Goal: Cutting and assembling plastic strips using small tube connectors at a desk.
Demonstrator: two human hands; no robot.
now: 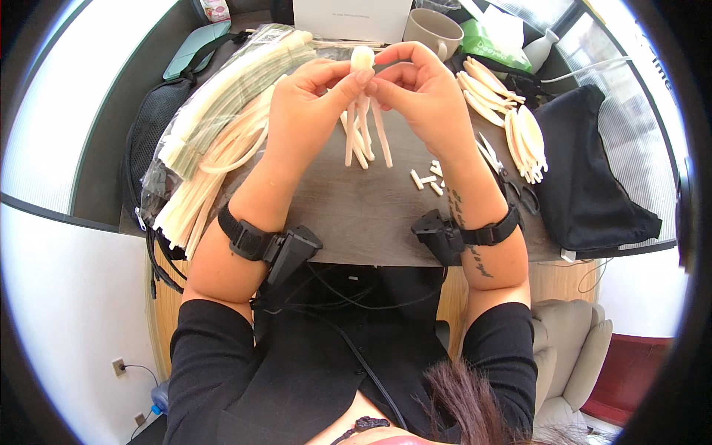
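My left hand (315,93) and my right hand (423,93) meet over the far part of the desk. Between their fingertips is a bundle of cream pipe cleaners (362,58), with a rounded bent top and several loose ends hanging down. Both hands pinch it just under that top; fingers partly hide how its strands are joined. Beneath, more cream strands (360,144) lie on the desk. To the right of them are several short cut pieces (427,179). Scissors (506,172) with dark handles lie by my right forearm.
A clear plastic bag of pipe cleaners (237,96) and a loose bunch (204,196) fill the desk's left. At right are bundled leaf-shaped loops (525,144) and a black cloth bag (593,170). A mug (432,33), white box (352,18) and green packet (493,44) stand behind.
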